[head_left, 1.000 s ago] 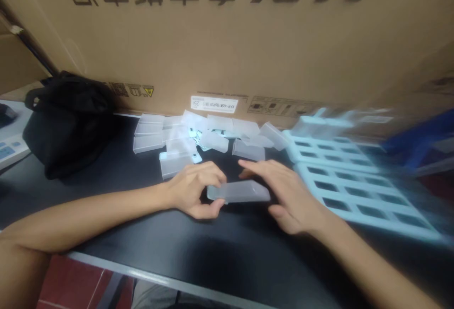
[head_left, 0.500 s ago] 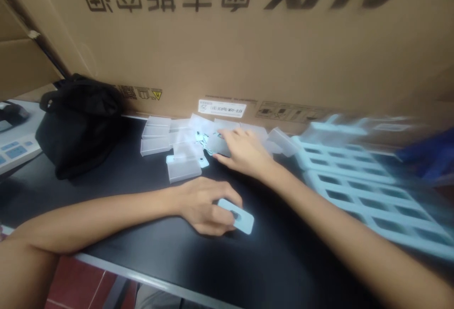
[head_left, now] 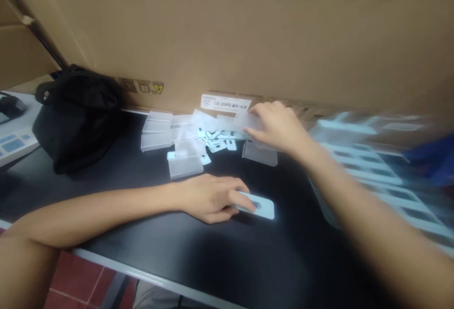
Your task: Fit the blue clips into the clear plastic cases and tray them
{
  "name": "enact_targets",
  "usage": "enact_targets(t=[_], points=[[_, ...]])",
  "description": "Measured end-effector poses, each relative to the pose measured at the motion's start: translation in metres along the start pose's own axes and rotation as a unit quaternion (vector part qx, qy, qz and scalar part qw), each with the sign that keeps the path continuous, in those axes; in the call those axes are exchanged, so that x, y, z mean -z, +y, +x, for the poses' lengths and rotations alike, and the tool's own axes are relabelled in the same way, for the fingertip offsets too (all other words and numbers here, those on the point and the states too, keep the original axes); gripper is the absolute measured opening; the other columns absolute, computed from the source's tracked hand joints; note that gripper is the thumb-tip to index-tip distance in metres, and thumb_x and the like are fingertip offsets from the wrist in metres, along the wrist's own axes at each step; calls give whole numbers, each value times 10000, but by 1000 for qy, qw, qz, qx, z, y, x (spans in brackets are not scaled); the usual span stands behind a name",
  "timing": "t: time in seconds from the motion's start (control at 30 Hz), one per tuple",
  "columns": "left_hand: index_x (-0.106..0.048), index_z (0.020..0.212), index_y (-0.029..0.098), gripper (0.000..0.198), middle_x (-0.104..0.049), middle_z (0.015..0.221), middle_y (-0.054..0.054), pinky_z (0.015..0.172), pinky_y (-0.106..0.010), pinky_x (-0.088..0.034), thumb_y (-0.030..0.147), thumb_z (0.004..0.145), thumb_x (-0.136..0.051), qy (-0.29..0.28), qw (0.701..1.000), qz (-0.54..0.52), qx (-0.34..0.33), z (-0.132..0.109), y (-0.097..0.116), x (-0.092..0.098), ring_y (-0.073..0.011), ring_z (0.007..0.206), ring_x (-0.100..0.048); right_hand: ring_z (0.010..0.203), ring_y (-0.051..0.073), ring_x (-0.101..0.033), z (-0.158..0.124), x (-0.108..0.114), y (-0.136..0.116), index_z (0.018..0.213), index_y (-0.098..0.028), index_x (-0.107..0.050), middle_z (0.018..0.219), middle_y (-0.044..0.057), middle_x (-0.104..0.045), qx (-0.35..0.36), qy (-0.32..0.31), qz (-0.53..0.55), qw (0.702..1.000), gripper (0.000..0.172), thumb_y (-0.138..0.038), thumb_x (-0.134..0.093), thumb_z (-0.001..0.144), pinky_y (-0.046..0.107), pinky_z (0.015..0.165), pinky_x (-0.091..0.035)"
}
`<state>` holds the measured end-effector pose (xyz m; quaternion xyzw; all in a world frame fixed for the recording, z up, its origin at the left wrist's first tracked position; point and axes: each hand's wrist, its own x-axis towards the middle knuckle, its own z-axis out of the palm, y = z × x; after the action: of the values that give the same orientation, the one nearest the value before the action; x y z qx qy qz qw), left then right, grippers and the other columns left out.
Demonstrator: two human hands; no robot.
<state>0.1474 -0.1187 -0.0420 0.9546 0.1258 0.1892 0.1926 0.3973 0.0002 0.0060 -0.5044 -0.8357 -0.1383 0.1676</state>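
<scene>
My left hand [head_left: 216, 199] rests on the black table, its fingers closed on a flat light-blue plate [head_left: 266, 208] with rounded corners and a hole that a fingertip partly covers. Farther back, my right hand [head_left: 278, 124] has thumb and fingers around a frosted clear plastic case [head_left: 244, 121]. Another frosted case [head_left: 260, 153] lies just below that hand. Left of it is a heap of small light-blue pieces with cut-outs [head_left: 218, 141]. More frosted cases [head_left: 156, 141] spread to the left, one [head_left: 185, 165] lying over a light-blue plate.
A large cardboard box [head_left: 184, 39] walls off the back of the table [head_left: 142, 233]. At left sit a black bag [head_left: 78, 120] and a white device with blue keys [head_left: 14, 146]. On the right are light-blue slotted trays [head_left: 376, 162], blurred, and dark blue cloth [head_left: 434, 158].
My right hand has moved right and back from the heap, uncovering the small pieces. My left hand's plate has shifted right and turned flatter, and its index finger has stretched over it.
</scene>
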Motion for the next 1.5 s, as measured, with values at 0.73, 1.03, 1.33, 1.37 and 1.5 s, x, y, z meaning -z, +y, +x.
enact_targets(t=[0.73, 1.03, 1.33, 1.37, 1.5], points=[[-471, 1336, 266, 346, -678, 1216, -88, 763, -268, -576, 203, 1014, -579, 58, 996, -53, -46, 0, -11, -10, -177, 993, -709, 760, 187, -550, 0, -11, -90, 1137, -139, -656, 1126, 130, -667, 121, -180, 37, 975, 227, -273, -487, 1068, 326, 652, -274], [-401, 1381, 288, 368, -679, 1205, -75, 710, -265, -551, 240, 1043, -537, 45, 998, -21, -39, -2, -11, -10, -176, 965, -703, 729, 174, -510, -5, -4, -72, 1033, -154, -632, 1047, 101, -663, 100, -181, 69, 976, 145, -163, -489, 1007, 309, 641, -293], [-419, 1393, 284, 377, -682, 1186, -75, 697, -270, -554, 244, 1038, -540, 33, 999, -17, -21, -2, -10, -9, -178, 934, -696, 695, 173, -544, -42, 4, -48, 914, -186, -629, 896, 64, -667, 117, -67, 110, 985, 117, -150, -524, 952, 299, 649, -371], [-416, 1394, 282, 375, -683, 1179, -75, 700, -272, -555, 248, 1041, -537, 34, 999, -15, -21, -2, -10, -9, -178, 930, -696, 695, 178, -557, -50, 5, -47, 902, -189, -631, 879, 62, -666, 122, -61, 111, 984, 125, -168, -525, 965, 304, 651, -393], [-421, 1400, 275, 387, -683, 1182, -86, 756, -288, -576, 250, 1036, -551, 38, 999, -12, -26, -3, -12, -11, -189, 980, -702, 959, 273, -680, -88, 4, -49, 1147, -141, -666, 1072, 148, -707, 130, 2, 121, 984, 239, -299, -527, 1035, 392, 803, -553]])
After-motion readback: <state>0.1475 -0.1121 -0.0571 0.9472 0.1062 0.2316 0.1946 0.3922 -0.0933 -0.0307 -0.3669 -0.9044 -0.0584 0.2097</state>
